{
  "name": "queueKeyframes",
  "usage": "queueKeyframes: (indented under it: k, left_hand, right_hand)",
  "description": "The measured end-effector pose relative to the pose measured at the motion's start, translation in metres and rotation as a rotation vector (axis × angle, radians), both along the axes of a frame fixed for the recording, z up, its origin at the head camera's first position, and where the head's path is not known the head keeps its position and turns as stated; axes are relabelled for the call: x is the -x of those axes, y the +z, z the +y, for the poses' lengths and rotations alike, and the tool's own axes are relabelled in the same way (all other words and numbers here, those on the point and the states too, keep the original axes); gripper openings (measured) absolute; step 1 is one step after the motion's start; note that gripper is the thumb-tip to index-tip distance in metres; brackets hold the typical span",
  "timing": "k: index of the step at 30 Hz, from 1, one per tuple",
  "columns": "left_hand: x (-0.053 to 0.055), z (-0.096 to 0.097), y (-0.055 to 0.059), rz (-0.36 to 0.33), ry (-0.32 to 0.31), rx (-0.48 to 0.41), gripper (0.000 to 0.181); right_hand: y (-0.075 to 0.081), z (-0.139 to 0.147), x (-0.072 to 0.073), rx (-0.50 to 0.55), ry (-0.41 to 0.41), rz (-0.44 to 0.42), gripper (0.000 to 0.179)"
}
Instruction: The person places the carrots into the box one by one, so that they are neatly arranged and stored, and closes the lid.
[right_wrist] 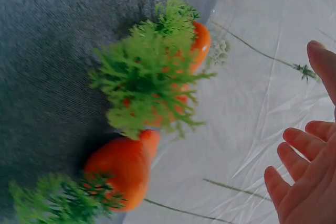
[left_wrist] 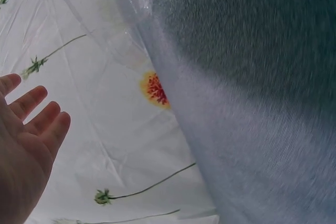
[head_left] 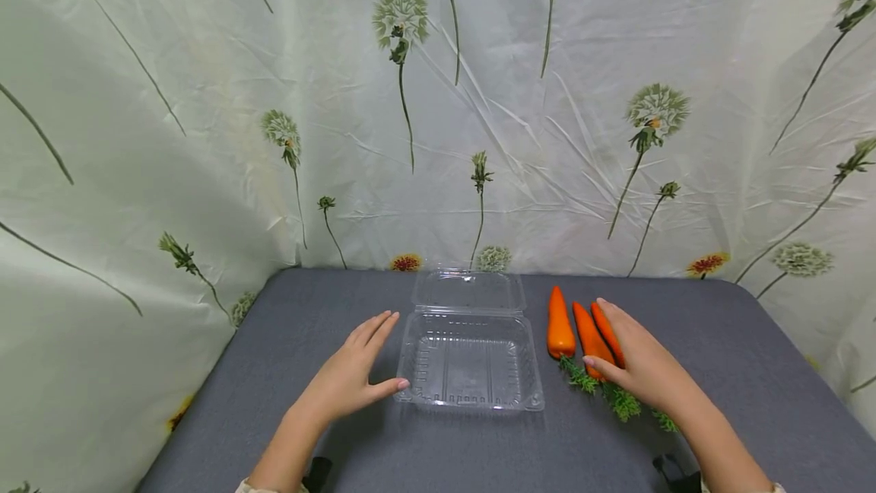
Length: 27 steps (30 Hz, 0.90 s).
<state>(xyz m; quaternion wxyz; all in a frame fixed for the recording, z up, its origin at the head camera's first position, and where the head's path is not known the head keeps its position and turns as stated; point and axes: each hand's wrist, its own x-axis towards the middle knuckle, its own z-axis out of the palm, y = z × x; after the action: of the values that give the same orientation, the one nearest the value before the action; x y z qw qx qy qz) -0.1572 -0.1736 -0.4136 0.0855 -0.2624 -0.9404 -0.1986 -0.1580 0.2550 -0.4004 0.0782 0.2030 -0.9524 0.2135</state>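
Note:
A clear plastic clamshell box (head_left: 469, 364) lies on the table with its lid (head_left: 468, 291) folded back toward the curtain. Just left of the box is my left hand (head_left: 349, 375), fingers extended and thumb near the box's front left corner, holding nothing. To the right of the box lie three carrots with green tops: the left carrot (head_left: 560, 326), the middle carrot (head_left: 592, 342) and the right carrot (head_left: 605, 329), partly hidden by my right hand (head_left: 636, 360). That hand hovers above them with straight fingers and an empty palm, also seen in the right wrist view.
The grey cloth-covered table (head_left: 328, 303) has rounded far corners. Behind it and along the left hangs a pale curtain (head_left: 547, 135) printed with dandelions. Dark straps (head_left: 677, 474) sit at both wrists.

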Motion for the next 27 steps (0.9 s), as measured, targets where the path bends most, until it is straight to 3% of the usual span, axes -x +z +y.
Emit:
queueKeyframes:
  k: [6,14,17,27]
  left_hand:
    - [-0.003,0.003,-0.007,-0.030,0.021,-0.135,0.092]
    - [-0.008,0.009,-0.019,-0.142,0.037,-0.275,0.090]
    - [-0.009,0.011,-0.023,-0.182,0.055,-0.302,0.090]
    - [-0.012,0.015,-0.033,-0.222,0.051,-0.343,0.084]
  right_hand:
    - [-0.008,0.006,-0.005,0.066,-0.064,-0.046,0.082]
    - [-0.014,0.012,-0.010,0.106,-0.143,-0.065,0.080]
    - [-0.016,0.013,-0.012,0.124,-0.161,-0.065,0.079]
    - [-0.027,0.020,-0.021,0.179,-0.231,-0.032,0.075]
